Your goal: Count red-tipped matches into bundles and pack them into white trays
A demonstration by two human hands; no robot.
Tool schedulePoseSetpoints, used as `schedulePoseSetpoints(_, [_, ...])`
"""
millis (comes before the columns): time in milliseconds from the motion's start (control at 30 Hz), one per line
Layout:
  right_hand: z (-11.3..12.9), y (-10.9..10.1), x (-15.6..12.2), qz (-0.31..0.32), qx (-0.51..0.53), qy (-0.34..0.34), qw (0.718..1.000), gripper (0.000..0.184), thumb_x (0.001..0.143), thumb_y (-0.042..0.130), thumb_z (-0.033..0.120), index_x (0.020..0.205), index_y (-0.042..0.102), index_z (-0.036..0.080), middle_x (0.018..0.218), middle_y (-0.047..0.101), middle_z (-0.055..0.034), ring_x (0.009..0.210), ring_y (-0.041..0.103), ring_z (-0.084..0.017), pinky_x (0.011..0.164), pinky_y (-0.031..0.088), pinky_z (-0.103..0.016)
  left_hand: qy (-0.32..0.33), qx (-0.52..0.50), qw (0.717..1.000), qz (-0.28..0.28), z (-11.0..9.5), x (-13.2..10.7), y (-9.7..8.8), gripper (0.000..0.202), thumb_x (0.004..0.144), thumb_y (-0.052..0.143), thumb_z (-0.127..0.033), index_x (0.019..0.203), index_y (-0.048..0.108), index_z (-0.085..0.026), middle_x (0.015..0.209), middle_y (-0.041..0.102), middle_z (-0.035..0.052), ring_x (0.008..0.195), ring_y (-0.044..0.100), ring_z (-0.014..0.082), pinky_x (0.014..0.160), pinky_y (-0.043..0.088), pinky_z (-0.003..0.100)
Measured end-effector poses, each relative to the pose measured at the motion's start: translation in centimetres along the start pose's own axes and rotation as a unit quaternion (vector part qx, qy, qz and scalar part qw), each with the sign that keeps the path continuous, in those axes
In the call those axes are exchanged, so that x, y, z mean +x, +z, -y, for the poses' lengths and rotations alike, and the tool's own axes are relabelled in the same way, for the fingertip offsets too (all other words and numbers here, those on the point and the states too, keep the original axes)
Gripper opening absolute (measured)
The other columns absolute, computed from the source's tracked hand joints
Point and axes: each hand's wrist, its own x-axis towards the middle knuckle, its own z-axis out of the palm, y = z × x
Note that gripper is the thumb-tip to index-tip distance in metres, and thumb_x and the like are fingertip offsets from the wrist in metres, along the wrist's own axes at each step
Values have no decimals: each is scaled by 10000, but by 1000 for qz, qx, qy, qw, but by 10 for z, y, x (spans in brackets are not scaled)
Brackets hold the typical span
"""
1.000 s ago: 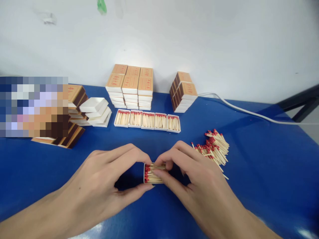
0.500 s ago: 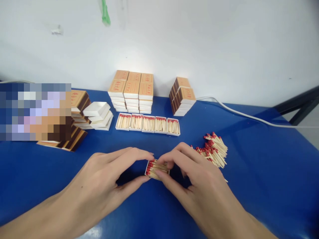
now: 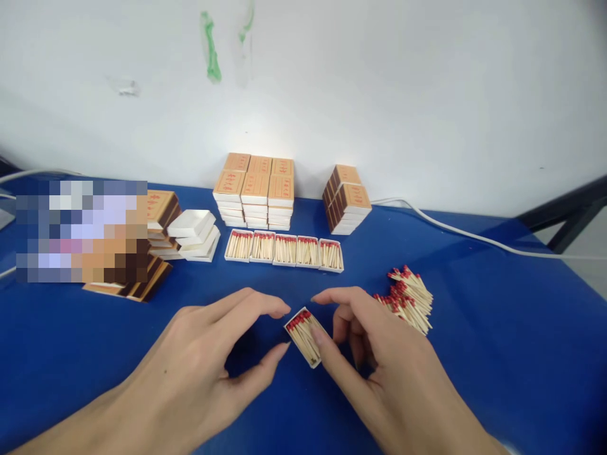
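A white matchbox tray (image 3: 308, 354) filled with red-tipped matches lies turned at a slant on the blue table between my hands. My left hand (image 3: 222, 347) is open at its left, with index finger and thumb apart and just off the tray. My right hand (image 3: 374, 354) is at the tray's right side. Its thumb tip overlaps the matches, its index finger is raised apart, and its other fingers curl loosely. Behind my right hand lies a heap of loose matches (image 3: 410, 300), partly hidden by it.
Behind stands a row of match-filled trays (image 3: 284, 251), with stacked matchboxes (image 3: 256, 196) and a smaller stack (image 3: 348, 199) by the wall. At left are white empty trays (image 3: 194, 234), more matchboxes (image 3: 161, 208) and a blurred-out patch. A white cable (image 3: 450, 237) crosses the right.
The tray has turned from lying nearly sideways to a slant. My left fingers have come off it, and my right index finger has lifted away from the matches. The camera view has tilted up slightly.
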Motion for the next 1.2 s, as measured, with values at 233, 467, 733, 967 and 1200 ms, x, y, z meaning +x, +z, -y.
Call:
schedulePoseSetpoints(233, [-3, 1, 4, 10, -10, 3, 1000, 130, 1149, 664, 207, 1135, 777, 271, 894, 792, 7, 615, 686, -153, 545, 511, -288, -1, -23, 999, 33, -4, -2, -1, 339, 1135, 648, -223, 1460, 656, -318, 1178, 831, -51, 612, 621, 44, 524, 494, 196])
schedulePoseSetpoints(467, [-4, 9, 0, 50, 56, 54, 996, 132, 1188, 661, 316, 1259, 766, 282, 810, 752, 53, 628, 710, -151, 549, 504, -284, 0, -31, 998, 63, -6, -6, -1, 427, 1101, 769, -296, 1496, 618, -351, 1371, 841, -17, 1081, 886, 147, 806, 718, 251])
schedulePoseSetpoints(733, [8, 2, 1, 104, 155, 88, 979, 275, 1245, 531, 374, 1412, 726, 277, 897, 799, 48, 676, 723, -142, 656, 561, -300, -26, 1, 998, 60, -6, -11, 4, 719, 940, 979, -288, 1528, 583, -407, 1415, 831, -43, 1086, 905, 183, 842, 757, 304])
schedulePoseSetpoints(967, [8, 0, 2, 110, 167, 108, 974, 314, 1229, 568, 414, 1445, 754, 281, 922, 814, 39, 686, 698, -140, 643, 543, -296, -14, 18, 999, 29, 4, -8, 1, 411, 1113, 676, -253, 1505, 629, -367, 1420, 818, -18, 885, 855, 136, 764, 728, 293])
schedulePoseSetpoints(1200, [5, 3, 1, 109, 158, 101, 976, 375, 1204, 566, 386, 1486, 768, 243, 953, 831, 16, 715, 712, -151, 657, 564, -308, 41, 53, 998, 0, 5, -8, -6, 174, 1199, 637, -240, 1287, 760, -325, 1154, 660, -8, 624, 590, 56, 530, 486, 246])
